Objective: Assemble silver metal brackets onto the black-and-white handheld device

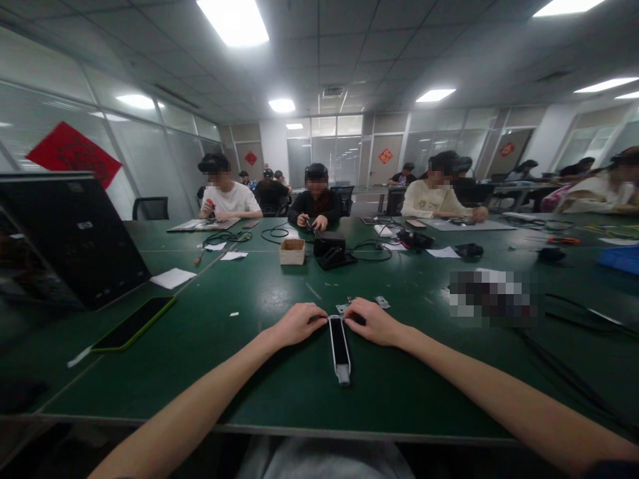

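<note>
A long narrow device with a black face, a white rim and a grey near end lies on the green table, pointing towards me. My left hand rests by its far left edge, fingers curled and drawn together. On the opposite side is my right hand, also with bent fingers, its fingertips close to the device's far right edge. Whether either hand pinches the device or some small part there cannot be made out. Small metal pieces lie just beyond the hands, one of them a flat plate past my right knuckles.
A phone with a green rim and a black HP computer case are on the left. Ahead stand a small cardboard box and a black box. Cables and a blurred-out object lie right. Several people work across the table.
</note>
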The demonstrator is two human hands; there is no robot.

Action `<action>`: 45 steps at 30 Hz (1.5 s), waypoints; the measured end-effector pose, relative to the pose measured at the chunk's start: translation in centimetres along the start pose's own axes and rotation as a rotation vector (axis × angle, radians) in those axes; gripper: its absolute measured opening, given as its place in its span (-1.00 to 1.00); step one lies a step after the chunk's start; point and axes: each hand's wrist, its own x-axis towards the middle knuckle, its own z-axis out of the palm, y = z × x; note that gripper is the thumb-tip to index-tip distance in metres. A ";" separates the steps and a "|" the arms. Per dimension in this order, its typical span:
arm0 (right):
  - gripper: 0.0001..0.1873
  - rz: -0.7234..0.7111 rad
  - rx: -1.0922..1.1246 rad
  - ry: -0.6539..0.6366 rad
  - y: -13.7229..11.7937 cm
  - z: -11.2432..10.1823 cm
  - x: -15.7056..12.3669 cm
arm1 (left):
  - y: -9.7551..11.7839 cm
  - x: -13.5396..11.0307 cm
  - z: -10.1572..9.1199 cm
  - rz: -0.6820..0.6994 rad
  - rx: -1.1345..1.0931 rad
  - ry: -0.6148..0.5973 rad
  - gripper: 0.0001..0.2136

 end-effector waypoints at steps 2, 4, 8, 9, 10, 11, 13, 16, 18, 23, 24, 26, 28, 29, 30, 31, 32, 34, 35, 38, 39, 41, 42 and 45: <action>-0.91 -0.004 -0.005 0.004 0.1 0.1 0.0 | 0.3 0.0 0.0 -0.009 -0.006 0.010 -0.83; -0.90 -0.009 -0.012 0.004 0.0 0.1 -0.1 | 0.5 -0.1 0.1 -0.033 -0.010 0.025 -0.84; -0.86 -0.024 -0.075 0.013 -0.2 -0.5 0.1 | 0.7 -0.1 0.2 -0.075 -0.014 0.034 -0.84; -0.84 -0.025 -0.108 0.027 -0.1 -0.8 0.1 | 0.7 -0.1 0.2 -0.079 -0.011 0.036 -0.84; -0.82 -0.024 -0.149 0.043 0.0 -1.2 0.2 | 0.8 -0.1 0.2 -0.081 -0.006 0.039 -0.84; -0.80 -0.022 -0.194 0.061 0.2 -1.6 0.2 | 0.8 -0.1 0.1 -0.079 0.000 0.042 -0.84; -0.79 -0.006 -0.285 0.089 0.8 -2.4 0.2 | 0.8 -0.1 0.1 -0.066 0.012 0.051 -0.85; -0.79 0.035 -0.384 0.081 2.2 -3.3 -0.1 | 0.6 -0.1 0.2 -0.065 0.032 0.068 -0.86; -0.78 0.056 -0.412 0.045 3.0 -3.6 -0.3 | 0.5 -0.1 0.2 -0.082 0.045 0.077 -0.86; -0.77 0.053 -0.428 -0.080 3.5 -3.9 -0.6 | 0.4 -0.2 0.2 -0.074 0.061 0.070 -0.88; -0.78 0.059 -0.431 -0.104 3.3 -4.0 -0.5 | 0.5 -0.2 0.2 -0.073 0.063 0.068 -0.88; -0.79 0.090 -0.437 -0.151 2.8 -4.1 -0.3 | 0.5 -0.2 0.2 -0.067 0.063 0.068 -0.88; -0.79 0.141 -0.451 -0.198 2.3 -4.2 0.0 | 0.4 -0.2 0.3 -0.056 0.063 0.077 -0.88; -0.79 0.173 -0.462 -0.221 2.1 -4.3 0.2 | 0.4 -0.2 0.3 -0.050 0.065 0.081 -0.88; -0.79 0.209 -0.473 -0.240 2.0 -4.3 0.4 | 0.3 -0.2 0.4 -0.046 0.067 0.085 -0.89; -0.79 0.248 -0.481 -0.256 1.9 -4.2 0.6 | 0.3 -0.2 0.4 -0.045 0.070 0.087 -0.89; -0.80 0.290 -0.483 -0.269 1.7 -4.1 0.8 | 0.2 -0.2 0.5 -0.046 0.071 0.087 -0.89; -0.81 0.374 -0.469 -0.286 1.4 -3.9 1.2 | 0.2 -0.2 0.6 -0.055 0.070 0.082 -0.88; -0.81 0.408 -0.457 -0.292 1.3 -3.8 1.3 | 0.2 -0.2 0.6 -0.060 0.069 0.081 -0.88; -0.80 0.452 -0.442 -0.297 0.7 -3.5 1.4 | 0.2 -0.2 0.6 -0.070 0.071 0.076 -0.87; -0.80 0.454 -0.449 -0.294 0.5 -3.4 1.4 | 0.2 -0.2 0.6 -0.070 0.074 0.074 -0.87; -0.79 0.451 -0.482 -0.279 0.4 -3.1 1.4 | 0.2 -0.2 0.6 -0.069 0.079 0.070 -0.87; -0.78 0.444 -0.501 -0.269 0.5 -3.0 1.3 | 0.3 -0.2 0.6 -0.071 0.080 0.069 -0.87; -0.76 0.425 -0.492 -0.269 0.9 -2.8 1.2 | 0.3 -0.3 0.5 -0.081 0.076 0.065 -0.86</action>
